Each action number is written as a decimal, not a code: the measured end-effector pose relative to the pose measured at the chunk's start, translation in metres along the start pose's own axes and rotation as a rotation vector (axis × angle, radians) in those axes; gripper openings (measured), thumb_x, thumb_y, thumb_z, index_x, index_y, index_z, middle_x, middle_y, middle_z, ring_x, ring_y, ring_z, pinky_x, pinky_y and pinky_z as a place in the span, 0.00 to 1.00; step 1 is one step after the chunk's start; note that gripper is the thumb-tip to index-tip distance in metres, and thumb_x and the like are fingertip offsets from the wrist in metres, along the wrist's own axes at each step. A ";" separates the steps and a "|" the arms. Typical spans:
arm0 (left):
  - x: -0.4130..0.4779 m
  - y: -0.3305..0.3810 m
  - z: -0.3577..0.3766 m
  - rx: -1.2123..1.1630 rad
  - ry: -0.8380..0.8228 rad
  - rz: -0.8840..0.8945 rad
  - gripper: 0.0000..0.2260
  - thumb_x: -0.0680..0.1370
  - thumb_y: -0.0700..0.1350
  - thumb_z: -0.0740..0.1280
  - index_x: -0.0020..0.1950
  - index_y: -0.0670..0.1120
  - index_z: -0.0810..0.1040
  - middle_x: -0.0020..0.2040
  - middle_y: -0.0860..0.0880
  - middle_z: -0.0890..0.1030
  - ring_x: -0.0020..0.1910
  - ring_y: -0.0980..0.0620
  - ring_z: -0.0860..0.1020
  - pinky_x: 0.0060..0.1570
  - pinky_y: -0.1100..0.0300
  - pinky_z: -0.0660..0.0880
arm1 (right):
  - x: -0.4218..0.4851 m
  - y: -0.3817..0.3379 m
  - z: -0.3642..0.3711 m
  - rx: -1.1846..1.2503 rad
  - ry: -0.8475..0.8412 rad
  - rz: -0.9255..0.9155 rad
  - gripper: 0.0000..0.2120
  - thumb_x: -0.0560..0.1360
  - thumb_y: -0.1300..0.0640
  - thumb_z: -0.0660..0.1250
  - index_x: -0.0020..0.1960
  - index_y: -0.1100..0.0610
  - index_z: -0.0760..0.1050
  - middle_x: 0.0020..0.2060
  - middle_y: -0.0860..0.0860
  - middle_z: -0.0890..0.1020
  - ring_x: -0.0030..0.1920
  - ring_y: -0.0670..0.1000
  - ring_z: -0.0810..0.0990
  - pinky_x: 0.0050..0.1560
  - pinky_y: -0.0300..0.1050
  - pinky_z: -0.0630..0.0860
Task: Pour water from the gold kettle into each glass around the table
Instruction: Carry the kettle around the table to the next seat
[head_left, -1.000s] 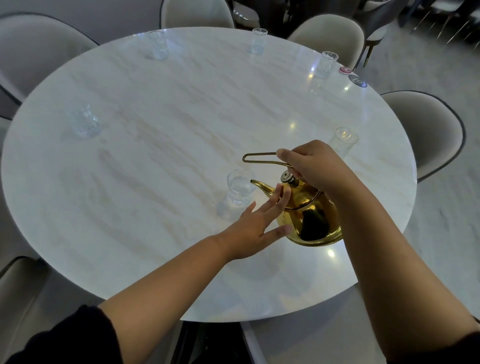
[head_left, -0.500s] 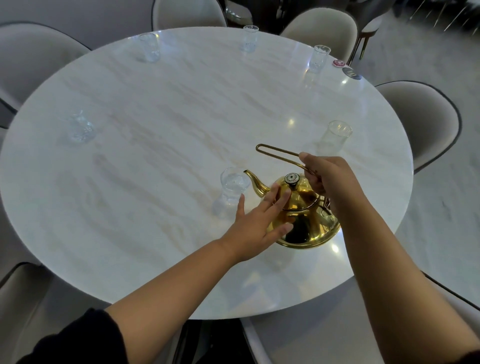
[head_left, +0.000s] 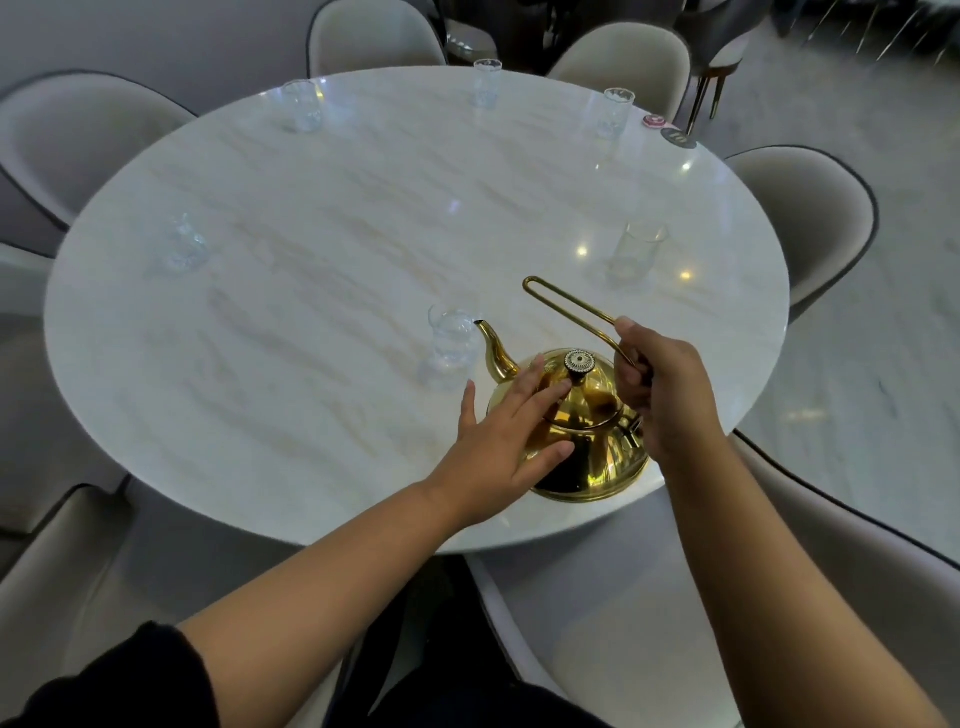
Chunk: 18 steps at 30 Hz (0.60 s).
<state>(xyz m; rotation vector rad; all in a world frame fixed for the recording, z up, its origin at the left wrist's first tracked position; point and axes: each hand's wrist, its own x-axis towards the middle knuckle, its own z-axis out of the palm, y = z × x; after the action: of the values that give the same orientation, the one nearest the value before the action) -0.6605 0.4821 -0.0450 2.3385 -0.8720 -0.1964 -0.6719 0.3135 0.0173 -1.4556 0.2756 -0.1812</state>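
Kettle set down since earlier; right hand clamped on handle, left hand flat against lid. Nearest glass holds water; right-side glass looks unfilled.

A round tabletop fills the view, ringed by chairs. The kettle stands on the tabletop near its front edge, right of centre, spout pointing left and away. The nearest glass stands just beside the spout tip, to the kettle's left and behind it. Another glass stands behind the kettle to the right. Three more glasses line the far edge, and one glass stands at the left. The left hand rests flat on the kettle's left side. The right hand grips the kettle's handle, to the right of the lid.
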 end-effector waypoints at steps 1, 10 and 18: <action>-0.009 0.004 0.004 -0.007 -0.005 -0.003 0.26 0.78 0.61 0.52 0.75 0.60 0.51 0.77 0.58 0.43 0.76 0.57 0.47 0.68 0.48 0.27 | -0.009 0.002 -0.002 0.008 -0.001 0.003 0.19 0.71 0.50 0.64 0.25 0.53 0.61 0.20 0.47 0.62 0.23 0.46 0.57 0.24 0.37 0.59; -0.084 0.041 0.029 -0.007 -0.032 0.001 0.27 0.76 0.62 0.52 0.74 0.58 0.53 0.78 0.56 0.48 0.76 0.57 0.50 0.68 0.51 0.28 | -0.099 0.014 -0.015 0.041 0.021 0.057 0.21 0.76 0.56 0.62 0.27 0.56 0.59 0.21 0.48 0.60 0.24 0.46 0.55 0.24 0.37 0.57; -0.139 0.066 0.029 0.003 -0.104 0.169 0.27 0.77 0.62 0.54 0.74 0.57 0.53 0.78 0.56 0.48 0.76 0.57 0.49 0.70 0.49 0.31 | -0.189 0.009 -0.019 0.082 0.143 -0.001 0.18 0.71 0.51 0.65 0.26 0.55 0.62 0.22 0.49 0.62 0.24 0.46 0.57 0.25 0.36 0.61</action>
<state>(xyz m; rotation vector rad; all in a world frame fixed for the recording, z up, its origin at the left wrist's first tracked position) -0.8128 0.5167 -0.0387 2.2597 -1.1160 -0.2470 -0.8583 0.3508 0.0209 -1.3639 0.3796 -0.2950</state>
